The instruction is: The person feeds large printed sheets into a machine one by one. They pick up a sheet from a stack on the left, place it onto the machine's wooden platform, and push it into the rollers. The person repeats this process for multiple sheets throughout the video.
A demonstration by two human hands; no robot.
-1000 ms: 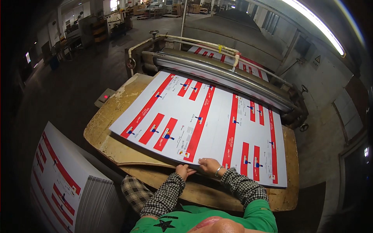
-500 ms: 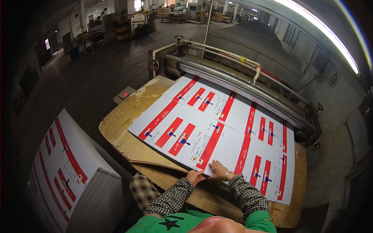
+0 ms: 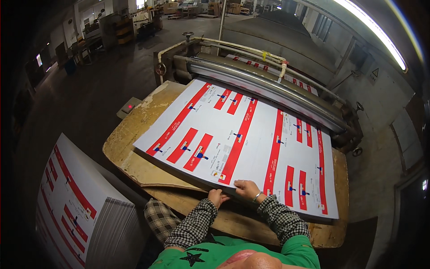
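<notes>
One printed sheet (image 3: 257, 142) lies just beyond our curled right hand (image 3: 247, 190) and left hand (image 3: 217, 197) toward the near edge of the table (image 3: 120, 144), though whether either grips it we cannot tell.

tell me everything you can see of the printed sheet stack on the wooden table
The printed sheet stack lies flat on the worn wooden table. Its top looks like smooth white paper or card, with long red bands, shorter red blocks, small blue figures and fine print. The near edge looks dark and layered. The right hand touches that edge; the left hand is right beside it. The far side reaches toward the metal roller; contact there is unclear.
</notes>
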